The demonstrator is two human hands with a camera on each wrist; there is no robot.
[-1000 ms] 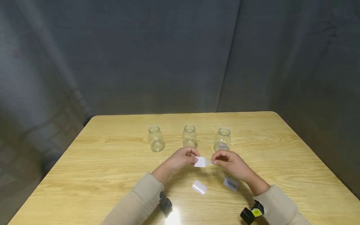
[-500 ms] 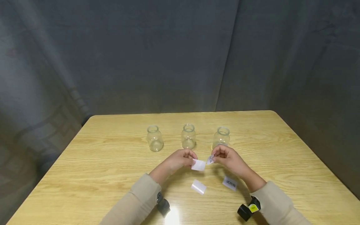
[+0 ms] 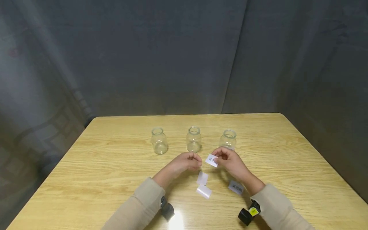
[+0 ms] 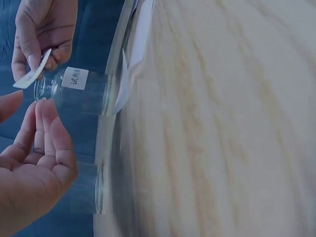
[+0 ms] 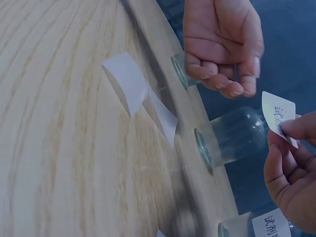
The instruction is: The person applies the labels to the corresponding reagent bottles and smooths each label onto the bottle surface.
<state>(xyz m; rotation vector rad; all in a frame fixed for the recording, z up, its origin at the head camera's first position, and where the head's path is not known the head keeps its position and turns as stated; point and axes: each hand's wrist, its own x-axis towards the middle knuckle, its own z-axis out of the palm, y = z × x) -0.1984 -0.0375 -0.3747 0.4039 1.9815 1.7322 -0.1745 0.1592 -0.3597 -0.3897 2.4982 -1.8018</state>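
Between thumb and fingers, my right hand [image 3: 234,164] pinches a small white label [image 3: 211,160] printed with dark characters. My left hand [image 3: 184,163] is just left of it, fingers loosely bent and holding nothing. Below the hands lie two blank white slips [image 3: 202,178], one touching or overlapping the other. Near the right wrist, another printed label [image 3: 236,187] rests on the table. Behind the hands stand three clear glass jars: a left jar [image 3: 159,142], a middle jar [image 3: 194,140] and a right jar [image 3: 228,139]. A printed label [image 4: 75,78] is on the right jar, partly hidden in the head view.
The wooden table [image 3: 115,179] has rounded far corners and ends at a dark grey curtain [image 3: 161,64]. Each wrist wears a black camera, such as the right one [image 3: 245,217]. The jars stand upright in a row, with gaps between them.
The left hand has let go of a blank slip, which now lies on the table above the other slip. The right hand has moved left, turning its label's printed face into view.
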